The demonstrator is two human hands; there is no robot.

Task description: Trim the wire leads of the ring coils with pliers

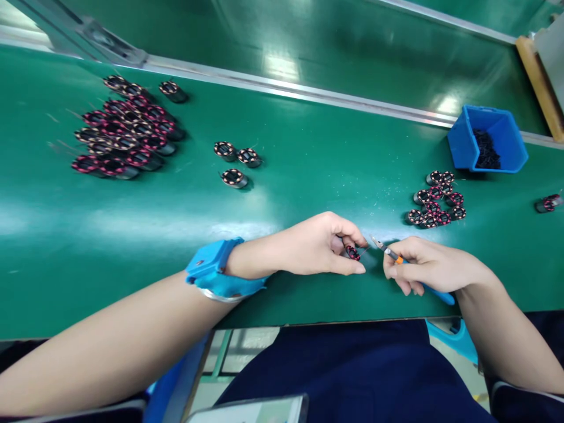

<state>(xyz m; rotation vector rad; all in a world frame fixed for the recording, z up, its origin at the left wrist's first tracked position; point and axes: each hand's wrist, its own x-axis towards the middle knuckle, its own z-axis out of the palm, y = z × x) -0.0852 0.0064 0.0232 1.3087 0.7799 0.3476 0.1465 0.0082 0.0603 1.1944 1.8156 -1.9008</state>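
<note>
My left hand (324,245) is closed around a small round coil part (352,253) with pink and black windings, pinched between thumb and fingers just above the green bench top (282,194). A blue strap (215,273) wraps that wrist. My right hand (425,267) grips a small cutter tool (388,251) with an orange collar and blue handles. Its metal tip points left at the coil part, a short gap away.
A big heap of coil parts (123,132) lies far left, three loose ones (235,161) sit in the middle, and a tidy cluster (436,200) is at right. A blue bin (487,138) holds small black pieces. One stray part (549,203) lies far right.
</note>
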